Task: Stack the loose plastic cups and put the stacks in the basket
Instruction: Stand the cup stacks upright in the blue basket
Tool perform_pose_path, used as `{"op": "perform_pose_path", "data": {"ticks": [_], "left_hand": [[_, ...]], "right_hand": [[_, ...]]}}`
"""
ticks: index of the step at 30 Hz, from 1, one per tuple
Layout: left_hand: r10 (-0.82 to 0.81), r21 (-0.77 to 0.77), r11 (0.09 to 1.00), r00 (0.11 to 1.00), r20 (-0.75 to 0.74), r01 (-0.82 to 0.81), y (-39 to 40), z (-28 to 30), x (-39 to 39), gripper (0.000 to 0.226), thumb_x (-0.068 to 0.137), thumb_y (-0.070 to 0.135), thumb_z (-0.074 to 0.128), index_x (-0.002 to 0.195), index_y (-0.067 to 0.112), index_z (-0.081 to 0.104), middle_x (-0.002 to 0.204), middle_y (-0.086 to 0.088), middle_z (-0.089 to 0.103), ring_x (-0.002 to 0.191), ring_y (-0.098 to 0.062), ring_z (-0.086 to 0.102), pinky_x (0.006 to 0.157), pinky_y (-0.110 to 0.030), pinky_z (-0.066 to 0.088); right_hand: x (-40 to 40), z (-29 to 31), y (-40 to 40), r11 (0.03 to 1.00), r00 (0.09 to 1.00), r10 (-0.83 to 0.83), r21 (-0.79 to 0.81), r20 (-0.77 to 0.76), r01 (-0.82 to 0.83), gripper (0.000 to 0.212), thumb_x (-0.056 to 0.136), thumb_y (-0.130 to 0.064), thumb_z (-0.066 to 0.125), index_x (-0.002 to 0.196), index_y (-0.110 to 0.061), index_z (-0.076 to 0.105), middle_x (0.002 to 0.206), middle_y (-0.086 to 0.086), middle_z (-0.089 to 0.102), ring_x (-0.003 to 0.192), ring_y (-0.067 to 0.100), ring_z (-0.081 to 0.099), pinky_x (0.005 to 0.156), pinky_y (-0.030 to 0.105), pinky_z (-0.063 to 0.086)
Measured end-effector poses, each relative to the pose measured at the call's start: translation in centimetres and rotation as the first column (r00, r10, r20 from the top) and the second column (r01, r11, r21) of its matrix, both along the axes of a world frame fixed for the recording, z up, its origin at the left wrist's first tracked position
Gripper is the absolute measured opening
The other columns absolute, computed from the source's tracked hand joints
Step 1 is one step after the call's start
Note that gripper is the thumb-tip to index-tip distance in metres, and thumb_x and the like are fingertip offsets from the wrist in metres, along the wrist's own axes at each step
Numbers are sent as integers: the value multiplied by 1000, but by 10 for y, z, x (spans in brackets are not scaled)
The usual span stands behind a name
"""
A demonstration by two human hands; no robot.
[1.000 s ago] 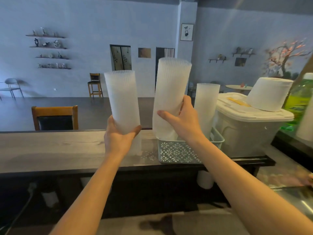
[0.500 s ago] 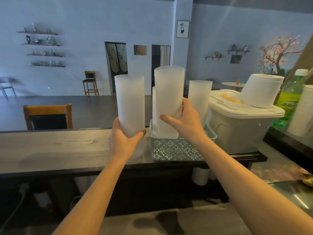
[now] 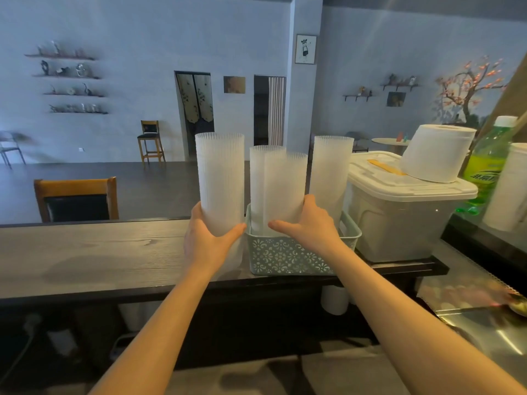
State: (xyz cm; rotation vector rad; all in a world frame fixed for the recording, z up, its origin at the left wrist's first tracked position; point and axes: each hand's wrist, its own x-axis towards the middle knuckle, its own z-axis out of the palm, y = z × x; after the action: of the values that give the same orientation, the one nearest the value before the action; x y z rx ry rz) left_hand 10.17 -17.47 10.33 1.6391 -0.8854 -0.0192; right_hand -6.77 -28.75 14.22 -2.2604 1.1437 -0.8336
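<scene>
A pale green lattice basket (image 3: 288,256) sits on the dark wooden counter (image 3: 94,252). Upright in it stand three tall stacks of frosted plastic cups: a front stack (image 3: 285,189), one just behind it (image 3: 258,178) and one at the right (image 3: 330,172). My right hand (image 3: 309,226) grips the base of the front stack, low inside the basket. My left hand (image 3: 209,238) holds another cup stack (image 3: 221,178) upright, just left of the basket and above the counter.
A white lidded storage bin (image 3: 399,212) with a paper roll (image 3: 436,152) on top stands right of the basket. A green bottle (image 3: 487,163) and another white roll (image 3: 510,186) are at the far right. A wooden chair (image 3: 75,198) stands behind the counter.
My right hand has lowered its cup stack down into the basket. My left hand has brought its stack rightward, closer to the basket.
</scene>
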Motion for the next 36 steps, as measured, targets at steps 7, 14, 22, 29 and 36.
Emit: {"op": "perform_pose_path", "data": {"ticks": [7,14,22,29,36], "left_hand": [[-12,26,1000,999,-37,13,-2,-9,4,86,72,40,84,140,20,36,128,-2,54,114,-21,54,92,-43,52],[-46,31,998,998,-44,48,-2,-15,8,85,72,39,85,140,19,37,126,0,55,111,-19,55,85,-35,52],[-68,46,996,995,-68,71,-3,-19,14,85,71,38,85,139,20,37,125,0,55,113,-20,55,88,-39,53],[-55,17,998,998,-9,55,9,-18,7,86,70,38,86,139,20,38,126,1,54,110,-17,54,85,-31,51],[-11,-237,971,994,112,38,39,20,-20,85,64,54,78,134,27,37,121,7,54,100,-11,59,78,-30,54]], "right_hand": [[-1,9,-4,994,994,80,73,-76,-75,76,70,-52,83,114,-16,33,111,2,52,100,23,56,78,40,56],[20,4,1,983,984,167,86,-68,-161,77,70,-53,82,117,-16,33,110,0,52,100,22,58,81,42,57],[16,10,-8,960,972,223,187,-72,-206,79,73,-44,84,124,-13,33,115,0,51,102,19,55,69,26,49],[13,5,-5,981,972,175,114,-156,-159,80,73,-55,80,125,-11,38,113,1,55,99,20,58,84,39,56],[-3,3,7,993,991,35,-108,-128,-49,82,80,-66,66,135,-12,41,130,5,53,110,23,57,89,40,52]]}}
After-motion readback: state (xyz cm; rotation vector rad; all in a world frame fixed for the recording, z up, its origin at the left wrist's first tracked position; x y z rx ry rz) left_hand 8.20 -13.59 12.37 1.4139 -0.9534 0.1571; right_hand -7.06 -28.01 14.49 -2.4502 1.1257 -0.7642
